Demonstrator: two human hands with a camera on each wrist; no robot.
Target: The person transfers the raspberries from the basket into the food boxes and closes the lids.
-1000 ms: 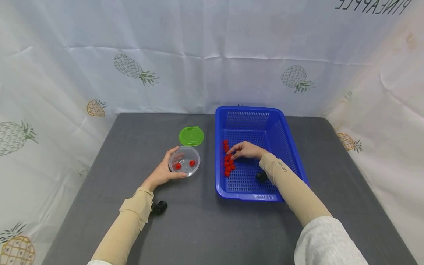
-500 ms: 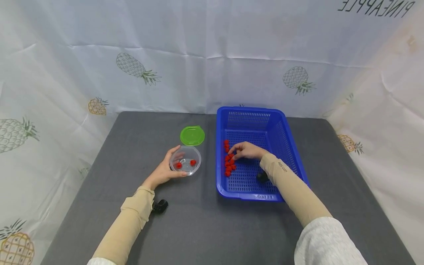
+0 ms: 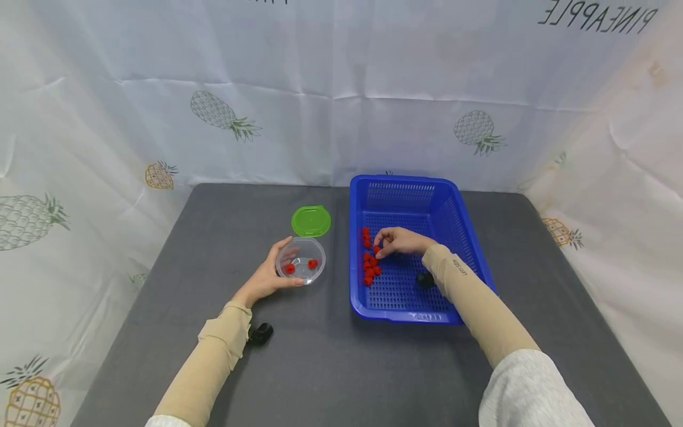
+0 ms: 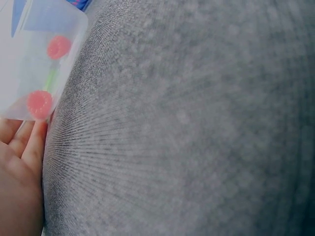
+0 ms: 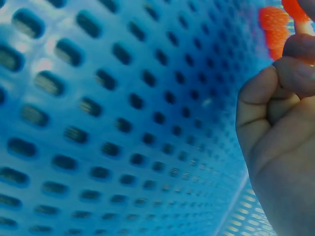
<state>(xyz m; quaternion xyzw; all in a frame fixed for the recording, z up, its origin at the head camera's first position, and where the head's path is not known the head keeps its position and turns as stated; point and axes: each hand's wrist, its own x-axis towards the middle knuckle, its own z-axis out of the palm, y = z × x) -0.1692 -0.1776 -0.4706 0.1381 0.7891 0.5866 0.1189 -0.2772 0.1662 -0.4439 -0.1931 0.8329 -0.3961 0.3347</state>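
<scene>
My left hand (image 3: 267, 277) holds a clear round plastic tub (image 3: 322, 270) by its left side, thumb at the near rim and fingers around the far side. Two red raspberries (image 3: 312, 263) lie in it; the left wrist view shows their hollow, bumpy shapes through the tub wall (image 4: 29, 59). Inside the blue basket (image 3: 356, 299), my right hand (image 3: 401, 242) pinches one raspberry (image 3: 376, 249) between thumb and fingertips. Several more raspberries (image 3: 369, 270) lie along the basket's left side, and two of them (image 5: 273, 29) show beyond the fingers in the right wrist view.
A green lid (image 3: 311, 221) lies flat on the grey table (image 3: 341, 367) just behind the tub. Raised, slotted walls surround the basket. Black wrist devices (image 3: 260, 334) show beneath both forearms. A white pineapple-print cloth (image 3: 341, 130) hangs behind and at the sides.
The right fingers have closed on a raspberry and drawn it slightly right, leaving a gap in the row. The left hand still holds the tub; the head view has shifted a little.
</scene>
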